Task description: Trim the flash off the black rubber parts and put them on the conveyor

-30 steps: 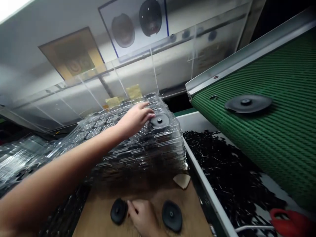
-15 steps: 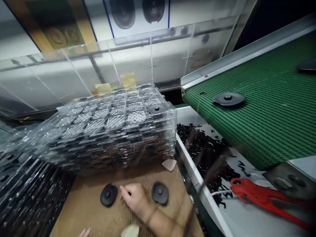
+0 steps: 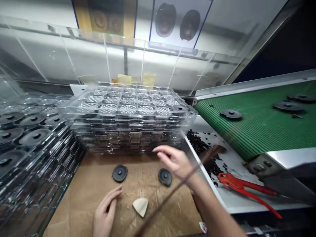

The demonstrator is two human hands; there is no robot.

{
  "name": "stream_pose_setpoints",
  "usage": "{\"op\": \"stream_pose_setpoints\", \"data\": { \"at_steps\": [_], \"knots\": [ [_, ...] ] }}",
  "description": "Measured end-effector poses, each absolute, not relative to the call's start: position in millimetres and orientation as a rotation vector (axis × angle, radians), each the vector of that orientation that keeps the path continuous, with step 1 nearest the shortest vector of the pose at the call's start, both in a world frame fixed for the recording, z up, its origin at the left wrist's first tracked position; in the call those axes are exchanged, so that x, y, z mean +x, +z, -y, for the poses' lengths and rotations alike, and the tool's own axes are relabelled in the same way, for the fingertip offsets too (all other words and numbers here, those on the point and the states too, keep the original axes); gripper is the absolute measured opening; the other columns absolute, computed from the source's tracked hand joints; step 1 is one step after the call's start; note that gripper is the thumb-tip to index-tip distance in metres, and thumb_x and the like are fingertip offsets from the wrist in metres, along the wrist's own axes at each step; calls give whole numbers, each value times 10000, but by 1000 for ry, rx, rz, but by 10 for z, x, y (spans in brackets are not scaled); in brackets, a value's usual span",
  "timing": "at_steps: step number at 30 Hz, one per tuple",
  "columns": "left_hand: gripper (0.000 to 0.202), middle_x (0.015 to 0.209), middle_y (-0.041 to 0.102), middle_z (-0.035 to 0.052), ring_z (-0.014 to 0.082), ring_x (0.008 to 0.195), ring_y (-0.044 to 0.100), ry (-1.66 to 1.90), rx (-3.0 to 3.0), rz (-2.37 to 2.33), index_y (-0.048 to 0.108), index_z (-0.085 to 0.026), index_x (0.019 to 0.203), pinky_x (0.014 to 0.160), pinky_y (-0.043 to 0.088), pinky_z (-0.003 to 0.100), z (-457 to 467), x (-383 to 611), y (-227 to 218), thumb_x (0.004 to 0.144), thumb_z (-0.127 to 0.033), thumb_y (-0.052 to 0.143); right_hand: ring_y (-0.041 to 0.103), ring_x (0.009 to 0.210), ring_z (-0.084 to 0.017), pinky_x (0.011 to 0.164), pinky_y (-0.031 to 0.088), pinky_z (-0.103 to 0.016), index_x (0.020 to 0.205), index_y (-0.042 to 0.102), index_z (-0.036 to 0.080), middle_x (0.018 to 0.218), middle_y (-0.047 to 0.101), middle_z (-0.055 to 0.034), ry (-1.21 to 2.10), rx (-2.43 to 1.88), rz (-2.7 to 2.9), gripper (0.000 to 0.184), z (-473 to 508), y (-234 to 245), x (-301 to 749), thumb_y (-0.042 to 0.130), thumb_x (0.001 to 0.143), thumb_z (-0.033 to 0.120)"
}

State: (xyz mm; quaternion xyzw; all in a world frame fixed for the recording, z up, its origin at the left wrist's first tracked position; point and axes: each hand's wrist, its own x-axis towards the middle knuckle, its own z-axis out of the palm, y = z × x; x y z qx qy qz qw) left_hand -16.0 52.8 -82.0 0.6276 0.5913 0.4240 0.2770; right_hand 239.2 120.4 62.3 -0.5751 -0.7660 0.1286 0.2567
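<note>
My right hand is over the right side of the brown board, just above a black disc-like part with a small central knob. Its thumb and forefinger are stretched out and apart, with nothing visible between them. My left hand rests low on the left, fingers extended and holding nothing. Just beyond its fingertips lies another black disc-like part. Between the hands sits a cream, rounded-triangular piece, apart from both.
Clear trays are stacked behind the board; another stack at left carries black parts. Right of a white tray holding black scraps and red-handled cutters rises a green conveyor with several black parts. A blurred dark strand crosses the foreground.
My right hand has moved from beside the left black part to over the right one, its fingers loosening. My left hand has come further into view. The camera view has shifted.
</note>
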Motion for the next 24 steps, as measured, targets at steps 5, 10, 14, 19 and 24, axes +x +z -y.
{"op": "stream_pose_setpoints", "data": {
  "at_steps": [5, 10, 14, 19, 24],
  "knots": [
    [238, 951, 717, 68, 226, 924, 651, 1167, 1578, -1516, 691, -209, 840, 860, 507, 390, -608, -166, -904, 776, -327, 495, 367, 1159, -346, 919, 263, -545, 1162, 551, 112, 1190, 501, -178, -381, -2092, 1631, 383, -1596, 1582, 3227, 565, 807, 253],
    [240, 921, 720, 69, 207, 888, 661, 1205, 1555, -1459, 690, -191, 830, 835, 528, 361, -563, -189, -868, 793, -299, 479, 394, 1186, -253, 967, 306, -495, 1211, 468, 186, 1311, 395, -98, -574, -2432, 1214, 355, -1958, 1744, 3808, 444, 898, 352],
    [224, 887, 723, 59, 197, 867, 666, 1233, 1585, -1447, 687, -194, 825, 807, 543, 339, -561, -181, -823, 807, -236, 467, 514, 1041, -222, 860, 409, -422, 1091, 565, 154, 1116, 538, -128, -460, -2427, 1345, 356, -1939, 1713, 3854, 416, 897, 412],
    [234, 948, 706, 76, 182, 899, 655, 1305, 1711, -1451, 638, -189, 942, 788, 547, 305, -386, -111, -724, 826, -151, 437, 475, 1061, -380, 764, 402, -512, 1111, 592, 148, 1064, 527, -256, -301, -2058, 1722, 868, -1375, 1491, 3336, 369, 612, 822],
    [530, 1063, 686, 41, 195, 1092, 563, 1418, 2260, -981, 403, -287, 1263, 993, 400, 367, -44, 87, -498, 766, -256, 585, 670, 709, -205, 595, 552, -277, 1055, 598, 329, 904, 690, -76, 938, -1305, 2146, 521, -470, 703, 2533, 483, 701, 694]
  ]
}}
